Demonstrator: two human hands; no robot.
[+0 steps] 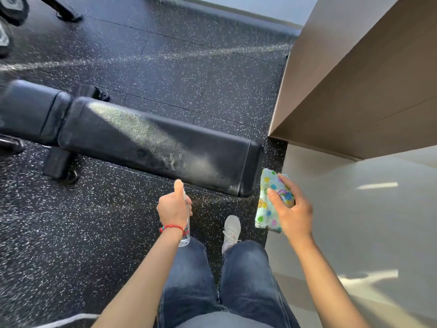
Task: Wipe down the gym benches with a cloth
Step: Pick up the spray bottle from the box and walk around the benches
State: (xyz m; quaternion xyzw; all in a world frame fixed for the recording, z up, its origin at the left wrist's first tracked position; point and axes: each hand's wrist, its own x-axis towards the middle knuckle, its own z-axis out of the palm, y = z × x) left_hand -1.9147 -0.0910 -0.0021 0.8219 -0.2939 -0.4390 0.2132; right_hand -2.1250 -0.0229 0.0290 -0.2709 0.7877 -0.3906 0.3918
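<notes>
Jeans fill 6 o'clock; one white shoe shows, the other is hidden. Left hand is curled round a clear bottle, thumb up; its top is hidden and its contents unclear. Right hand pinches a folded dotted cloth at 3 o'clock, just off the bench end. Bench pad carries a wet sheen; its 9 o'clock end is cut off.

A gym: black speckled rubber floor, a padded black workout bench on a metal frame at left, and dark weight equipment in the far left corner.
</notes>
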